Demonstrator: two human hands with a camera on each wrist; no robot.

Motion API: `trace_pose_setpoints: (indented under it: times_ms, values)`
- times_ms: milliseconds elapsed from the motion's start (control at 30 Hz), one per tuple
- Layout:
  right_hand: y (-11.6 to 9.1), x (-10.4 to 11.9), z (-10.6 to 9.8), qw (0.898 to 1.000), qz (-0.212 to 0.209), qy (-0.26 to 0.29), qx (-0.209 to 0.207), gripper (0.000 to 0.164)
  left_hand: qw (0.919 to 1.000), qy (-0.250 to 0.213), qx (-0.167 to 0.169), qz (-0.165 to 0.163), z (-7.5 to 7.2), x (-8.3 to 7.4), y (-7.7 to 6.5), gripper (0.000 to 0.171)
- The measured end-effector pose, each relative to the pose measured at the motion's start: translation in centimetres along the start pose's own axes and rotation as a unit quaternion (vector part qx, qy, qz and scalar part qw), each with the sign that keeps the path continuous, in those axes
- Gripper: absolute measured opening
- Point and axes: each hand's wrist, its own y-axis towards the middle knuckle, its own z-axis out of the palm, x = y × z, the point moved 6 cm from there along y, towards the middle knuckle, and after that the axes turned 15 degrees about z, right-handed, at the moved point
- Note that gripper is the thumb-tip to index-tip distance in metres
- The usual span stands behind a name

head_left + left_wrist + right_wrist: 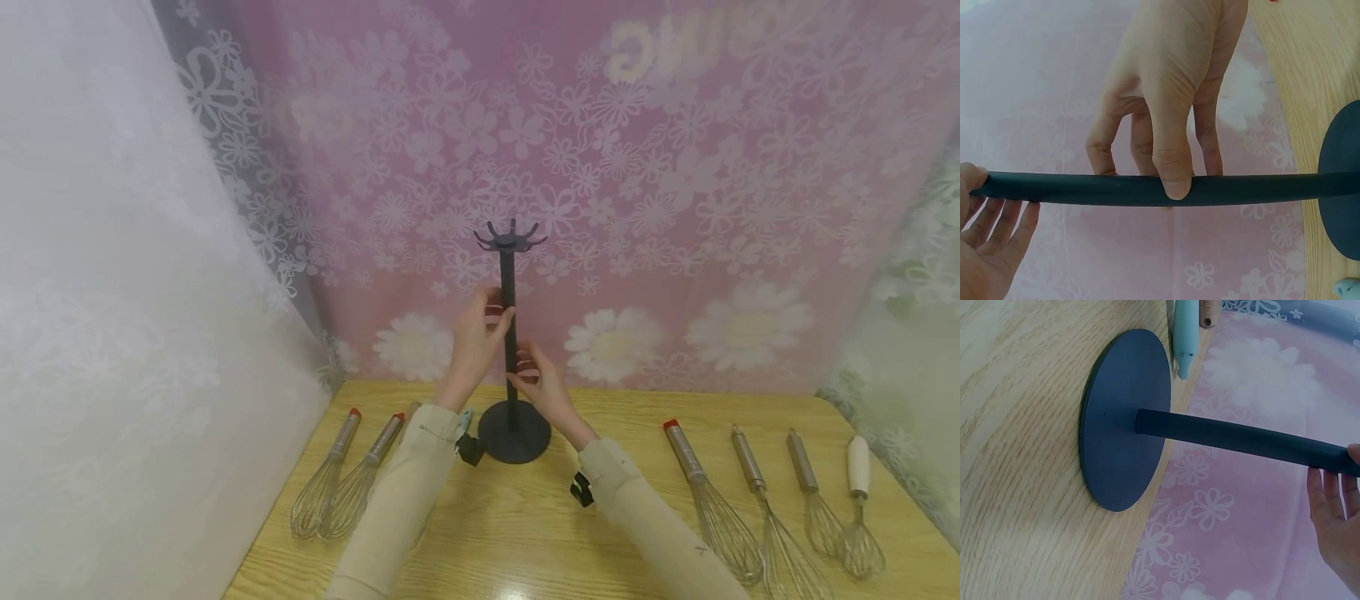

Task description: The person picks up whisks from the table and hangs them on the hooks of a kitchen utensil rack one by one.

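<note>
A black stand with a round base stands upright on the table, a ring of curved hooks at its top. My left hand holds the pole at about mid-height, thumb in front and fingers behind. Lower down, my right hand pinches the same pole between thumb and fingers. In the left wrist view the right hand spans the pole, and the left hand shows at the edge. The right wrist view shows the flat base and the right hand. The hooks hold nothing.
Red-tipped whisks lie left on the wooden table; others are partly hidden by the left sleeve. A light-blue handle lies beside the base. At right lie several whisks, including one with a white handle. Floral curtains hang behind.
</note>
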Motion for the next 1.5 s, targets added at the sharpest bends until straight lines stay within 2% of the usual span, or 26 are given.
trace_pose_setpoints:
  times_ms: [100,233,467,967,1500]
  values:
    - [-0.2,0.0,0.0,1.000,0.003,-0.001,0.003,0.047,1.0000,-0.006,0.001,-0.007,0.1,-0.1,-0.1,0.028]
    - [0.4,-1.7,0.0,1.000,0.002,-0.002,-0.002,0.047,0.9998,-0.010,0.006,-0.013,0.3,-0.2,-0.1,0.028]
    - [0.0,-1.5,-0.4,1.000,-0.010,-0.005,0.005,0.046,0.9996,-0.023,0.007,-0.017,0.4,-0.4,-0.3,0.030]
    - [-0.8,-1.4,-0.9,1.000,0.000,-0.006,-0.001,0.049,0.9994,-0.030,0.007,-0.018,1.0,-1.2,-0.6,0.031]
    - [-1.6,-1.3,-1.9,1.000,-0.007,-0.024,-0.003,0.049,0.9993,-0.033,0.001,0.015,1.5,-2.0,-0.7,0.030]
